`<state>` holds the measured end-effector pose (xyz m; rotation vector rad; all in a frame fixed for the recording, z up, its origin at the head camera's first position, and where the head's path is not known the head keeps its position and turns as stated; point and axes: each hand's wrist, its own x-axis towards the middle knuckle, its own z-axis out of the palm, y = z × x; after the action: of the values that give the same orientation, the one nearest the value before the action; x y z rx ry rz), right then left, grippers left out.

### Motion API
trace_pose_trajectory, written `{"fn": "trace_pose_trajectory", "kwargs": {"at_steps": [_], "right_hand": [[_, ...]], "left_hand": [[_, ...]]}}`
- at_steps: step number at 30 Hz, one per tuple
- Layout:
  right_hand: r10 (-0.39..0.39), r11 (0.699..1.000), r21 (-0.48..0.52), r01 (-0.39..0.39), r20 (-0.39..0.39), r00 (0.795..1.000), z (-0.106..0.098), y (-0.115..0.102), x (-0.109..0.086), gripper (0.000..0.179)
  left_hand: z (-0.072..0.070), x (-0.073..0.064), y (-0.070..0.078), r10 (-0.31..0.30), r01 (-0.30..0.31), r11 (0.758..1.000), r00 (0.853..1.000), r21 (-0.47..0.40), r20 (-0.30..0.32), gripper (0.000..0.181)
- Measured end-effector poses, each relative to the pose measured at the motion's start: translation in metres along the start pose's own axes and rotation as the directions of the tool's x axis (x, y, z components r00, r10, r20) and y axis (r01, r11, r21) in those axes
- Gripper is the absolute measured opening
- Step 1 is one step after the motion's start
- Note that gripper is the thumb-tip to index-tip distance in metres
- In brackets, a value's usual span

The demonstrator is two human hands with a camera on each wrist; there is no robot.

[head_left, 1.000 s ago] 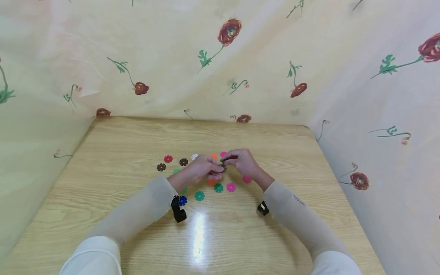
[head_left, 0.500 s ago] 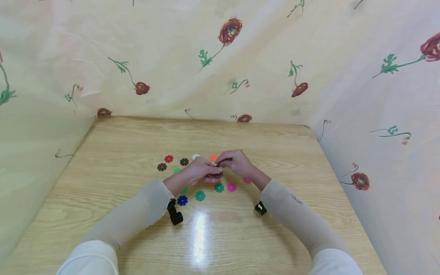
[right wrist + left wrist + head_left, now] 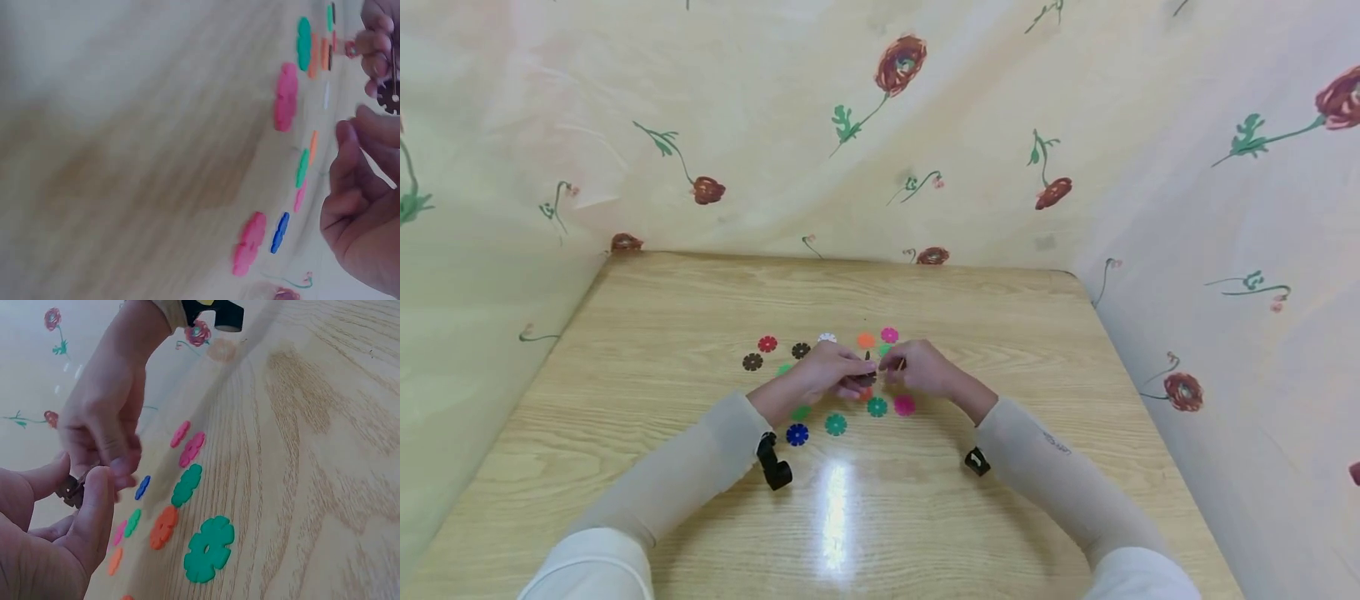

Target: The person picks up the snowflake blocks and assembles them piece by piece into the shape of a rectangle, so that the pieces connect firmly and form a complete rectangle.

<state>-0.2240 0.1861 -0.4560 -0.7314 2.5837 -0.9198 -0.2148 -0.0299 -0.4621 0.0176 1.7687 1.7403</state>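
My left hand [image 3: 829, 371] pinches two brown notched plastic discs, the snowflake kind. One brown disc [image 3: 389, 96] lies flat to the right wrist camera, and the other stands edge-on, crossing it. In the left wrist view the brown discs [image 3: 72, 489] show between thumb and fingertips, partly hidden by them. Just right of the discs is my right hand [image 3: 925, 368], its fingers loosely bent and nothing visible between them. Its fingertips [image 3: 345, 132] are apart from the discs in the right wrist view.
Similar discs lie around the hands: a red disc [image 3: 767, 343], several brown, a blue disc [image 3: 797, 434], a teal disc [image 3: 836, 424], an orange disc [image 3: 867, 340] and a pink disc [image 3: 905, 405]. The wooden table [image 3: 1000, 500] meets a flowered cloth [image 3: 775, 125] behind and beside.
Both hands worked together on the brown discs before; the discs moved slightly left with the left hand. Now the right hand has let go and drawn back a little to the right.
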Motion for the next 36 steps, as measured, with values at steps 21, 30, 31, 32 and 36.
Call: {"fn": "trace_pose_trajectory", "kwargs": {"at_steps": [21, 30, 31, 32, 36], "right_hand": [[0.028, 0.998, -0.060, -0.022, 0.100, 0.995, 0.020, -0.011, -0.013, 0.012], [0.198, 0.900, 0.421, -0.114, -0.161, 0.967, -0.005, 0.000, 0.005, 0.021], [0.208, 0.886, 0.449, -0.116, -0.162, 0.965, -0.006, -0.001, 0.006, 0.022], [0.213, 0.881, 0.458, -0.117, -0.164, 0.963, -0.006, -0.002, 0.008, 0.022], [0.211, 0.878, 0.468, -0.105, -0.181, 0.961, -0.007, -0.004, 0.014, 0.021]], "left_hand": [[-0.002, -0.011, -0.002, 0.026, -0.026, 0.998, 1.000, -0.048, -0.007, 0.024], [0.001, -0.012, -0.003, 0.050, -0.049, 0.997, 0.999, -0.059, 0.016, 0.025], [0.001, -0.011, -0.004, 0.051, -0.050, 0.997, 0.998, -0.052, 0.023, 0.026], [0.001, -0.011, -0.005, 0.053, -0.051, 0.998, 0.998, -0.048, 0.029, 0.026], [0.003, -0.009, -0.006, 0.054, -0.052, 0.997, 0.998, -0.051, 0.032, 0.027]]}}
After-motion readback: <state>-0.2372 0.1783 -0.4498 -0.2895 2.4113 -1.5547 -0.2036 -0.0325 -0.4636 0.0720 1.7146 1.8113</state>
